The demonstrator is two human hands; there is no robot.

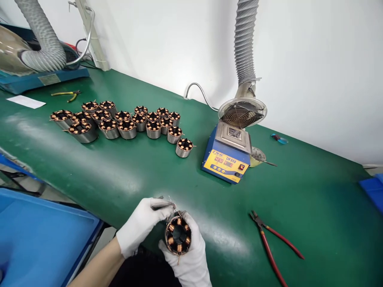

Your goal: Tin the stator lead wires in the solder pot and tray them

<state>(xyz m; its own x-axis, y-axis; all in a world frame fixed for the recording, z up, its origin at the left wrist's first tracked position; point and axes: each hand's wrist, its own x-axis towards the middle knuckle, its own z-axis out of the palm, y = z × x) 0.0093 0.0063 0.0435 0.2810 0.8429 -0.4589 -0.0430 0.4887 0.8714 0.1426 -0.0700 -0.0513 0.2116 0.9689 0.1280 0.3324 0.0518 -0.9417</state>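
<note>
Both hands wear white gloves at the near edge of the green table. My right hand (pixel 191 251) is closed round a motor stator (pixel 170 228), a ring with copper coils and a dark core, its coil face turned up toward me. At the stator's upper left rim, my left hand (pixel 140 223) pinches a slim dark metal tool that looks like tweezers (pixel 161 205). The tool's tip meets thin wire ends (pixel 171 199) sticking up from the rim. Part of the tool is hidden by the fingers.
Several stators (pixel 126 129) stand in rows at the back left. A blue and yellow solder pot (pixel 226 161) sits under an exhaust hood (pixel 242 113). Red-handled cutters (pixel 267 239) lie at right, yellow-handled pliers (pixel 70 94) far left. A blue bin (pixel 44 235) stands at lower left.
</note>
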